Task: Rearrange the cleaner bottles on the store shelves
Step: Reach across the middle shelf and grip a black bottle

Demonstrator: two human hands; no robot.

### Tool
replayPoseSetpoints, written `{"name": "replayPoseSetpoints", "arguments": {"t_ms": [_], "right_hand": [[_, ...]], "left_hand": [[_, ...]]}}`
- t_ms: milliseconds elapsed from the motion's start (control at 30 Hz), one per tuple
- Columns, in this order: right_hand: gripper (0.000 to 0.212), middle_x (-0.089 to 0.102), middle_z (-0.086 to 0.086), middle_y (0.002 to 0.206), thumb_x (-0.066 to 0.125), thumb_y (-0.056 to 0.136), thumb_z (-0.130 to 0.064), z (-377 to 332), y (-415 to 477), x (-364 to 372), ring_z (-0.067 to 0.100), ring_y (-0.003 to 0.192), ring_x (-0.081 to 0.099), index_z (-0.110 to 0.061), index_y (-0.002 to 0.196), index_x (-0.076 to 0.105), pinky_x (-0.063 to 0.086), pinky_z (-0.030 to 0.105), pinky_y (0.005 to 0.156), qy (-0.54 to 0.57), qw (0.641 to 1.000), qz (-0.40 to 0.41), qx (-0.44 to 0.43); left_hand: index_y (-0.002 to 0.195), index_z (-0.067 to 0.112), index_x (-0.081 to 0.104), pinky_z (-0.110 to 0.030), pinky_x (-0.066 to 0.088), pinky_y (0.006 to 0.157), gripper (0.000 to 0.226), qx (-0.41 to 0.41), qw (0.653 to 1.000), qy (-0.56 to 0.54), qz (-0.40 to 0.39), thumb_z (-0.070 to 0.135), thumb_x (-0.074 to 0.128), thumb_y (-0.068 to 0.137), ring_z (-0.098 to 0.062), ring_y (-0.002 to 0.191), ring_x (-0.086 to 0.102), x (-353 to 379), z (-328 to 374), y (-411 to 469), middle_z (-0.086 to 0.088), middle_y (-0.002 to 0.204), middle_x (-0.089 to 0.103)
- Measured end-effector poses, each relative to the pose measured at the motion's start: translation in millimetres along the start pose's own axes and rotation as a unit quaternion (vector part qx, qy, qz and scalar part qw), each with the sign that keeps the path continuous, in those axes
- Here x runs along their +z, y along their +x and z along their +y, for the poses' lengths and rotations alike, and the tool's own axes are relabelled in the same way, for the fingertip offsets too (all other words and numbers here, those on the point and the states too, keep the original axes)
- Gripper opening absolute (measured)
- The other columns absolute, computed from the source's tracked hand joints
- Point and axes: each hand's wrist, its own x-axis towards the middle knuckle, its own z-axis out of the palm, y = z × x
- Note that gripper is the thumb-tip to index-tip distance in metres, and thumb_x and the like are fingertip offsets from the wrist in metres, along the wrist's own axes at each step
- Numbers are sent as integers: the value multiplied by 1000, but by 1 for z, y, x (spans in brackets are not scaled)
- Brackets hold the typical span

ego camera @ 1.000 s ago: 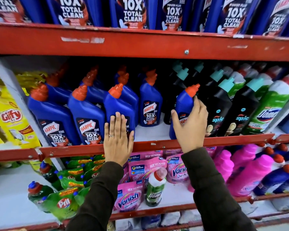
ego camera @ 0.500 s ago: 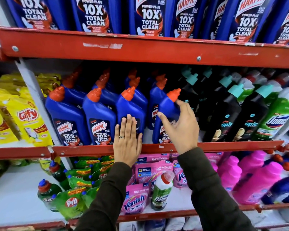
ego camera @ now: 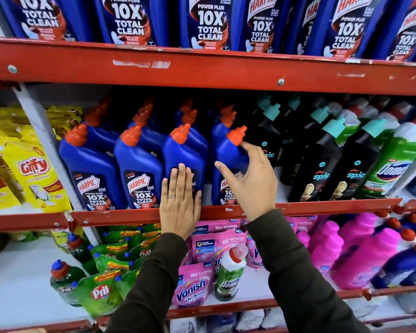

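Blue Harpic bottles with orange caps stand in rows on the middle shelf (ego camera: 322, 206). My left hand (ego camera: 179, 207) lies flat against the label of the third front bottle (ego camera: 180, 152), holding nothing. My right hand (ego camera: 250, 181) is spread around the fourth front bottle (ego camera: 228, 155). Its thumb touches the bottle's front and its index fingertip is beside the orange cap. That bottle stands upright on the shelf, in line with the other three.
Black Spic bottles (ego camera: 322, 164) and green Domex bottles (ego camera: 394, 164) stand right of the blue row. Yellow Giffy pouches (ego camera: 31, 169) fill the left bay. Large Harpic bottles sit above the upper red rail (ego camera: 202, 70). Below are Vanish pouches (ego camera: 192, 287), Pril pouches (ego camera: 99, 289) and pink bottles (ego camera: 360, 255).
My right hand slid the fourth blue bottle leftward until it stood beside the third, then loosened its grip and spread its fingers. My left hand stayed flat on the third bottle.
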Motion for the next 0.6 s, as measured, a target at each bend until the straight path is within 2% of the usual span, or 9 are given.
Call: {"name": "replayPoseSetpoints", "arguments": {"t_ms": [100, 200, 300, 467, 600], "right_hand": [[75, 60, 1, 141, 75, 87, -53, 5, 0, -11, 17, 132, 57, -13, 146, 50, 50, 32, 107, 41, 999, 12, -12], [70, 53, 11, 148, 70, 96, -42, 20, 6, -32, 23, 141, 50, -4, 149, 45, 41, 35, 118, 46, 994, 93, -26], [60, 47, 19, 150, 61, 102, -35, 49, 23, -56, 31, 145, 43, 0, 147, 45, 35, 46, 122, 19, 983, 183, -13], [65, 36, 26, 156, 50, 103, -37, 108, 57, -99, 40, 150, 33, 4, 152, 37, 26, 49, 127, -31, 959, 263, 102], [81, 31, 29, 159, 50, 101, -45, 142, 76, -119, 43, 152, 29, 7, 157, 25, 19, 45, 127, -43, 950, 245, 186]], "left_hand": [[165, 8, -4, -39, -4, 131, 78, 2, 1000, -9, 5, 33, 38, 104, -20, 161, -9, 1, -1, -2, -7, 172, -14], [165, 7, -3, -40, -5, 131, 77, 3, 1000, -14, 6, 33, 38, 105, -21, 161, -9, 3, 0, -1, -8, 173, -13], [164, 5, -3, -41, -4, 131, 77, 5, 1000, -15, 8, 33, 38, 105, -22, 161, -8, 4, 0, -2, -9, 172, -13], [164, 5, -3, -40, -4, 132, 76, -2, 1000, -19, 2, 32, 36, 106, -22, 161, -9, 5, 0, -4, -9, 172, -13], [164, 5, -3, -40, -3, 132, 75, -3, 1000, -21, 0, 32, 36, 106, -23, 161, -9, 5, 0, -4, -9, 173, -13]]}}
